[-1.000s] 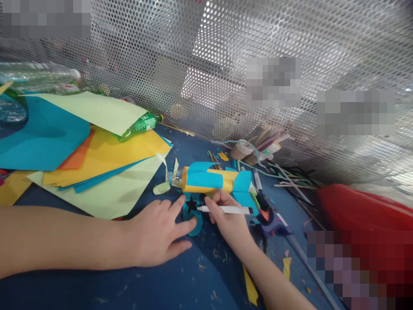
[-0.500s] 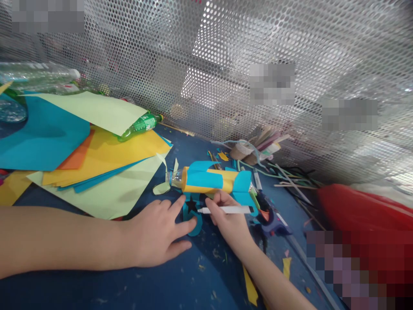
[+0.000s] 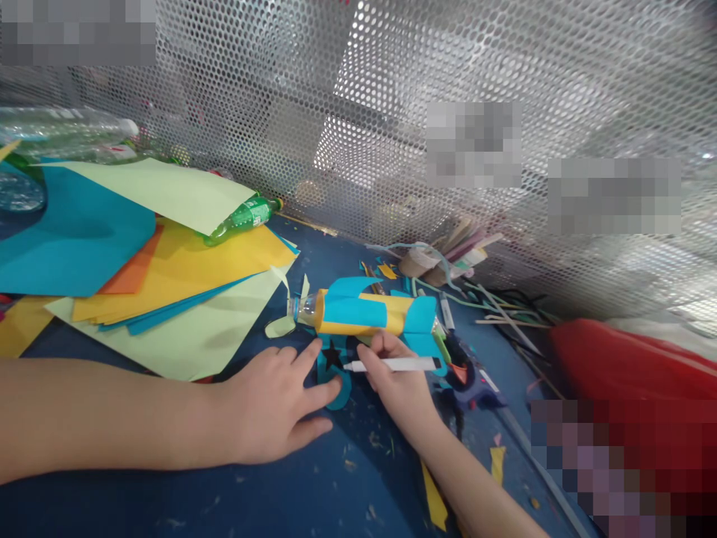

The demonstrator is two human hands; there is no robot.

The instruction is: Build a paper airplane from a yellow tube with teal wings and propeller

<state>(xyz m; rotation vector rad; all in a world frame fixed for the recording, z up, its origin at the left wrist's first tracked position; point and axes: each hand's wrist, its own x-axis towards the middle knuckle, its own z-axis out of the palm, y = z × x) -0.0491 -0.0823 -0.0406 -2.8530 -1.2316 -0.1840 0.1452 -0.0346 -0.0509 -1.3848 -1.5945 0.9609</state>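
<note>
Far to the left of the left hand, a stack of coloured paper sheets [image 3: 168, 291] lies fanned out, with a green bottle [image 3: 242, 218] resting on its far edge. The left hand [image 3: 274, 407] lies flat on the blue table [image 3: 314, 493], fingers spread wide, fingertips pressing a blue paper cutout [image 3: 334, 373]. The cutout bears a black star [image 3: 332, 356] and sits between the two hands. The right hand [image 3: 400, 381] grips a white marker [image 3: 395, 365], tip pointing left at the star. Just beyond both hands lies a bottle plane [image 3: 364, 314] wrapped in yellow and blue paper. To the right of the right hand, a glue gun [image 3: 470, 377] rests on the table.
</note>
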